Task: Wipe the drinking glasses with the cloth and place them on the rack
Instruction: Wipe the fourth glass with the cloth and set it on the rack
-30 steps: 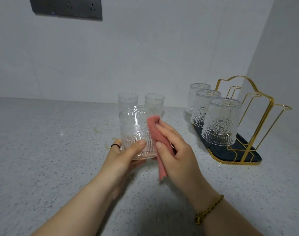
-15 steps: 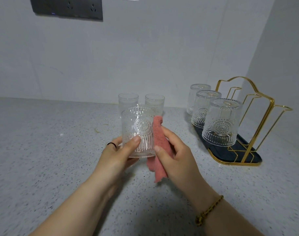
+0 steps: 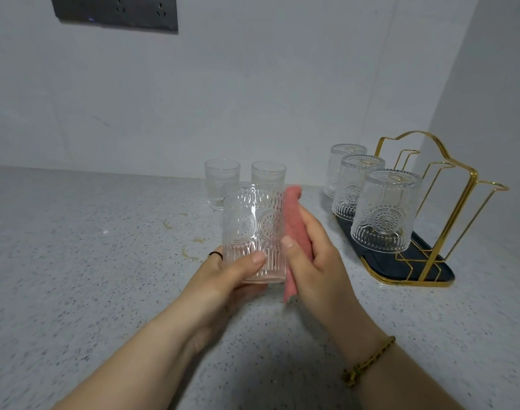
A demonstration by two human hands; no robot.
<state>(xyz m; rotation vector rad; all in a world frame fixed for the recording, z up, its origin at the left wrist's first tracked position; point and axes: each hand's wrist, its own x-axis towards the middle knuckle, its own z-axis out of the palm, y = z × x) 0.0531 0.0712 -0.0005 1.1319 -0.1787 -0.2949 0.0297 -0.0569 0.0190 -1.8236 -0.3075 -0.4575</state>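
My left hand (image 3: 232,276) grips an embossed clear glass (image 3: 252,229) by its lower part, upright above the counter. A folded pink cloth (image 3: 294,229) lies flat against the glass's right side, held there by my right hand (image 3: 315,261) with thumb and fingers around it. Two more upright glasses (image 3: 222,182) (image 3: 268,174) stand on the counter behind. The gold wire rack (image 3: 442,208) with a dark tray stands at the right and carries three upside-down glasses (image 3: 385,211) (image 3: 356,184) (image 3: 341,164).
The speckled grey counter (image 3: 90,261) meets white walls at the back and at the right, close behind the rack. A dark socket panel (image 3: 113,10) is on the back wall at the upper left. Small yellowish stains (image 3: 190,247) mark the counter left of my hands.
The glass has turned in my left hand and now stands more upright. The cloth slid from the glass's upper right down along its right side, straightening.
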